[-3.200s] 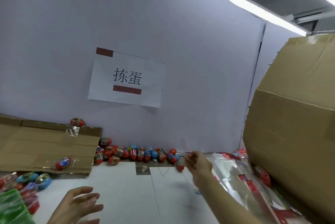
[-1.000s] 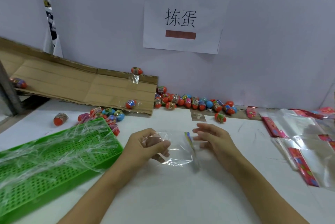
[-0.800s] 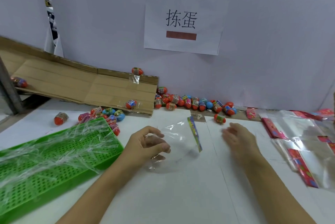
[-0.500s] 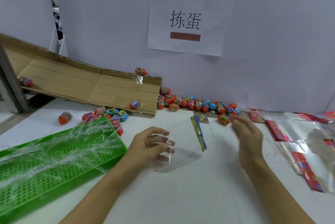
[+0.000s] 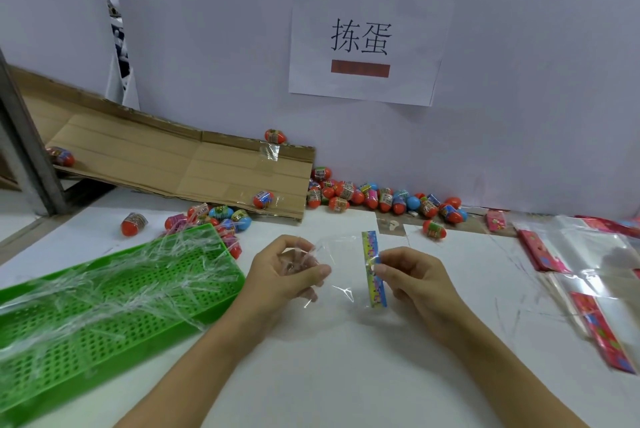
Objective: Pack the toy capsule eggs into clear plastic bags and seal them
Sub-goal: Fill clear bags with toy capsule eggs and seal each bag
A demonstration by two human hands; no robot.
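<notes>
Holding one clear bag above the table, I pinch its open end with my left hand and its printed strip with my right hand, apparently spreading the mouth; capsule eggs wait along the wall.

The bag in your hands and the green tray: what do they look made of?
Bag: thin clear plastic film, glossy; the table shows through and it crinkles in the left hand. Green tray: apparently rigid moulded plastic, perforated with rows of holes.
</notes>
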